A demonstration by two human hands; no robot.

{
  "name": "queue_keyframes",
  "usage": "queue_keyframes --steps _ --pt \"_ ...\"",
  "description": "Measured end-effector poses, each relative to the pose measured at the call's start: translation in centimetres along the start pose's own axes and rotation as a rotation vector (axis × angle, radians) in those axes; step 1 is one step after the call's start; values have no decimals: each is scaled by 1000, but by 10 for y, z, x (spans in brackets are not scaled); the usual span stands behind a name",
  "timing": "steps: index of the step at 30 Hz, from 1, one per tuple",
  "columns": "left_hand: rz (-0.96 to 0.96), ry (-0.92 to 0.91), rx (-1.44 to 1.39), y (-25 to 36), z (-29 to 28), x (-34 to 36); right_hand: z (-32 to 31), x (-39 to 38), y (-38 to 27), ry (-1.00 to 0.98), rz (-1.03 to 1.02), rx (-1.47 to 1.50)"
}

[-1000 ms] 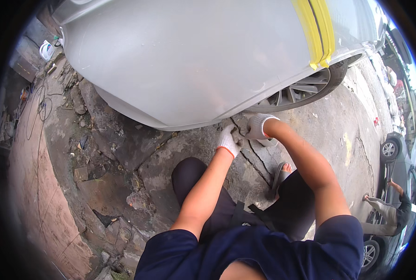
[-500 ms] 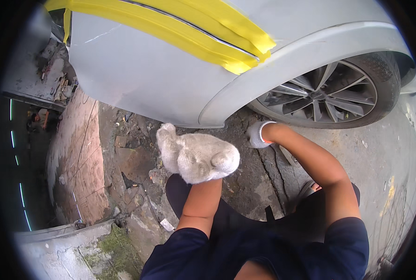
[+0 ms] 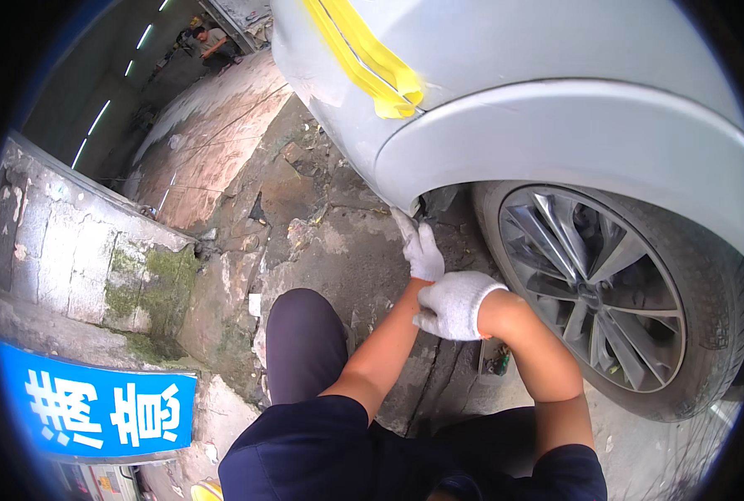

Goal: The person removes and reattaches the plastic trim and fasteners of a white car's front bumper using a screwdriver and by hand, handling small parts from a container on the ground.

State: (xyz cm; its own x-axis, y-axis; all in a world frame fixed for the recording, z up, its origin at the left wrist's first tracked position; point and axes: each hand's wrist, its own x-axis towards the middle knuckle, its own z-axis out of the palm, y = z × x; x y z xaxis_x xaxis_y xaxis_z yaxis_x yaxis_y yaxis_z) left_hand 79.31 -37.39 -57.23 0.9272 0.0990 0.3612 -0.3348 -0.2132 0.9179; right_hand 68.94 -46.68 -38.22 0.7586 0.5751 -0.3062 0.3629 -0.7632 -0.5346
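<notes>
A light grey car body panel (image 3: 505, 138) curves down toward the ground, ending in a lower corner just ahead of the wheel (image 3: 589, 296). My left hand (image 3: 423, 250), in a white knit glove, reaches up to that corner. Its fingers are stretched out and apart, with the tips at or very close to the panel's lower edge. My right hand (image 3: 459, 306), gloved alike, is beside my left wrist with its fingers curled. What those fingers hold, if anything, is hidden from this view. Yellow masking tape (image 3: 363, 54) borders a trim strip higher on the panel.
Broken, cracked concrete (image 3: 338, 250) lies beneath my hands. A small tray (image 3: 494, 361) with something green sits on the ground below my right wrist. At left are a mossy block wall (image 3: 151, 275) and a blue sign (image 3: 96, 405). Another person (image 3: 213, 43) is far off at upper left.
My view has shifted toward the wheel. My left hand has stretched forward to the panel's lower corner. The right has come back from the ground by the tyre to beside my left wrist.
</notes>
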Motion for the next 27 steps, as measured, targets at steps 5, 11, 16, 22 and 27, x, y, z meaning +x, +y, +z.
queue_keyframes --steps 5,11,16,22,27 --pt "-99 239 61 -23 -21 -27 -17 -22 0 -26 -135 81" --pt "842 278 -388 111 -44 51 -36 -29 13 298 -186 250" --pt "-28 -331 -582 214 -103 12 -90 -49 -21 325 -489 347" --pt "661 -86 -1079 169 -29 81 -83 -51 -20 315 -603 344" --pt "-108 550 -1047 74 -2 67 -53 -29 -12 391 -759 407"
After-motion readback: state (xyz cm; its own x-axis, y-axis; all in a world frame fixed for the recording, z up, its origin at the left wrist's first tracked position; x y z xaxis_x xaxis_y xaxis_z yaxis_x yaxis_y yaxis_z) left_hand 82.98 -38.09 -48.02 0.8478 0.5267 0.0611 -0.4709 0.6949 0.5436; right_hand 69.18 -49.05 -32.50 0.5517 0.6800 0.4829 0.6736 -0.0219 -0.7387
